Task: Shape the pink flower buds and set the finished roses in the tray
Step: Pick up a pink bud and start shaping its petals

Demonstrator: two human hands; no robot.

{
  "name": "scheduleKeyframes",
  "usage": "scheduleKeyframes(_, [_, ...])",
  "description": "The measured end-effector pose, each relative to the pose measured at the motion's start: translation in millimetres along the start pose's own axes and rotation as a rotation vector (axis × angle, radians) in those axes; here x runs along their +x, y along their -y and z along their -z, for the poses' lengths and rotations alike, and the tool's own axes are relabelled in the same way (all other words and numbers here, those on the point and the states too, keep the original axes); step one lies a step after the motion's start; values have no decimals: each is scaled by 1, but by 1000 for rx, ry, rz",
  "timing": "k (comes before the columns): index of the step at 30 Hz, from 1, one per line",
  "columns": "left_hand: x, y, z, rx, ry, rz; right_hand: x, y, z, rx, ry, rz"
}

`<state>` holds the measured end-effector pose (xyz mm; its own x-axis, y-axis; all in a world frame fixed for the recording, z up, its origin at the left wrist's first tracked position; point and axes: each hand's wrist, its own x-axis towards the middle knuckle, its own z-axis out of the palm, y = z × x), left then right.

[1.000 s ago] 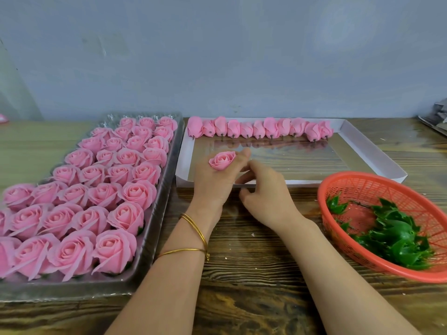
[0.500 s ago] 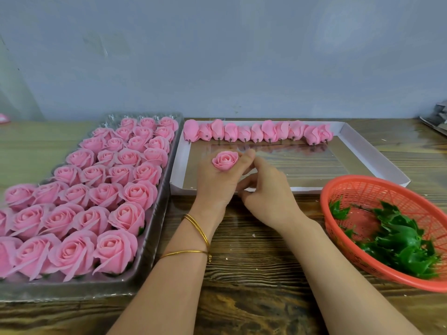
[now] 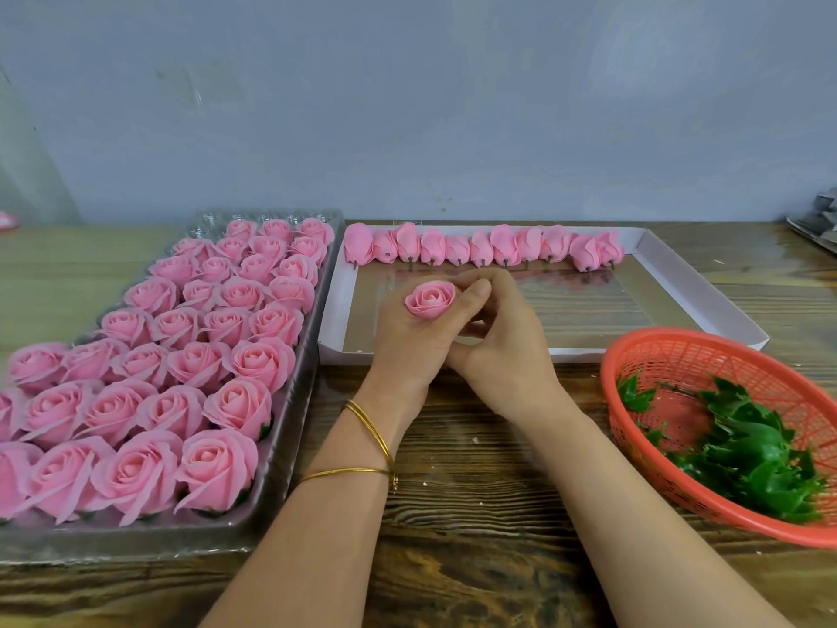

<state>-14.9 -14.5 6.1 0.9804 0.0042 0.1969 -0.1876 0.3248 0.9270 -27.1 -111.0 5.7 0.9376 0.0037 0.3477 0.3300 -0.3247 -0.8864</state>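
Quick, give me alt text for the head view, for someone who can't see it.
The left hand and right hand hold one pink rose over a white box with a row of buds along its far edge. A tray nearly full of roses sits left; a red basket of green leaves sits right.

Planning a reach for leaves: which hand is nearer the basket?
Right. The right hand lies left of the basket; the left hand, holding a rose, is farther left.
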Motion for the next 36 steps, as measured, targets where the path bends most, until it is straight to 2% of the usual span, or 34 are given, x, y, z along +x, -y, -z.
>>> scheduleKeyframes(9, [2,-1,4,50,66,-33,-1,2,5,-32,105,55])
scheduleKeyframes(21, [1,0,1,89,83,-41,0,-4,3,-14,66,39])
scheduleKeyframes(36, [1,0,0,63,56,-33,2,-7,1,3,106,30])
